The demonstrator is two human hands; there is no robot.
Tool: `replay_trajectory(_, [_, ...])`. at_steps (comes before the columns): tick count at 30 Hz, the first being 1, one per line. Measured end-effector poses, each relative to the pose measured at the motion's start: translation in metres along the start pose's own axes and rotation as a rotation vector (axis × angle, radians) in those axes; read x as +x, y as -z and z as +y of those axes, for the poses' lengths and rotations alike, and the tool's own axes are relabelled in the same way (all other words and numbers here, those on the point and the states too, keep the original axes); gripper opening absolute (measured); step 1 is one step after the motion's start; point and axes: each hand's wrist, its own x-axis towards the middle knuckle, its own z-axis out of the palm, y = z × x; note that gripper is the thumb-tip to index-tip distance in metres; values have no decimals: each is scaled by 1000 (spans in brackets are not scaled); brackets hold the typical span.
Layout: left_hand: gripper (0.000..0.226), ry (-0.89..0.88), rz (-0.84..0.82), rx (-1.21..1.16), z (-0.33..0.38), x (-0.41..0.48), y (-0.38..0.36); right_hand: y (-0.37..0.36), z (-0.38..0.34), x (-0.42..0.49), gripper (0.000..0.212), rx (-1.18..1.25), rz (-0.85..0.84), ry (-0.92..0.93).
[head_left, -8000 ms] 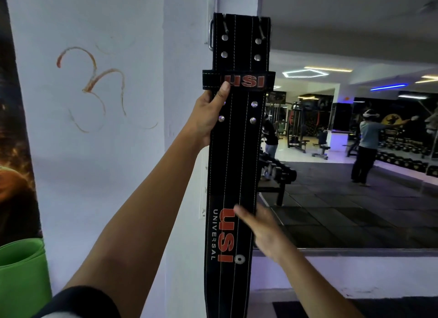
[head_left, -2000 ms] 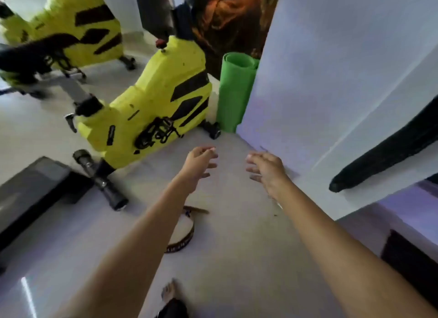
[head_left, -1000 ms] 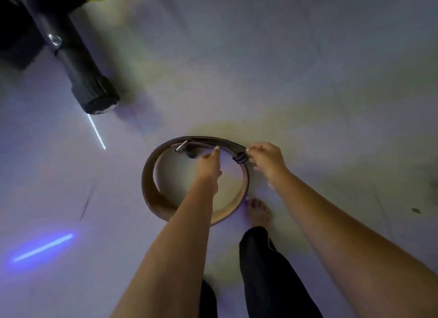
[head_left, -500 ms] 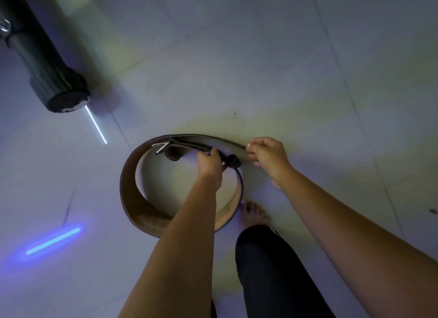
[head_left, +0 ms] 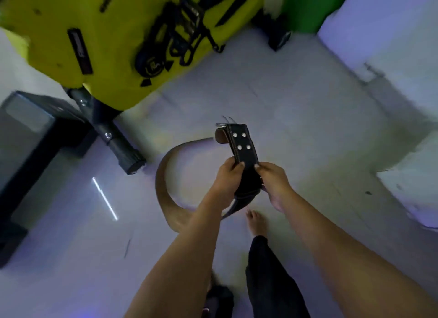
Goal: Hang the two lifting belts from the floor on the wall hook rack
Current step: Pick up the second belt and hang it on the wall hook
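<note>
While the black leather lifting belt with silver rivets and a tan inner face (head_left: pixel 244 149) is lifted off the pale tiled floor (head_left: pixel 308 128), the left hand (head_left: pixel 227 180) and right hand (head_left: pixel 272 182) each pinch an edge of its buckle end, thumbs pressed on top. Its long tail curls down to the left, unsupported. That loose loop could swing and snag the yellow exercise bike (head_left: pixel 94 40) nearby, or slip free, since only the edges are gripped.

I see the belt (head_left: pixel 244 149) as matt black leather with shiny metal rivets and a tan suede-like inner face; beyond it, the floor (head_left: pixel 296 118) tiles look smooth and glossy, the bike (head_left: pixel 99 33) casing yellow plastic.
</note>
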Motion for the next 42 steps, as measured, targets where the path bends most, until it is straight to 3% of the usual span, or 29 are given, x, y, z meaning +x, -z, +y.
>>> replay_trajectory(10, [20, -437, -263, -91, 197, -246, -21, 102, -145, -271, 26, 355, 164, 440])
replay_trajectory(16, [33, -658, -463, -58, 302, -354, -80, 193, -209, -403, 29, 480, 240, 648])
replay_trajectory(19, [26, -780, -533, -47, 340, -406, -121, 239, -220, -453, 17, 462, 229, 770])
replay_trajectory(21, [26, -846, -571, -66, 360, -434, -154, 269, -220, -480, 25, 377, 227, 835])
replay_trajectory(24, [29, -910, -659, -89, 380, -474, -207, 318, -215, -512, 35, 280, 317, 930])
replay_trajectory(29, [24, -1040, -838, -170, 402, -556, -296, 415, -221, -568, 17, 340, 597, 1116])
replay_trajectory(33, [23, -1120, -935, -117, 411, -602, -347, 475, -233, -616, 15, 367, 708, 1241])
replay_trajectory(38, [29, -1088, -1071, 170, 385, -614, -395, 537, -248, -660, 57, 533, 824, 1281])
replay_trajectory(42, [42, -1106, -1094, 209, 395, -632, -428, 567, -249, -686, 14, 657, 851, 1306])
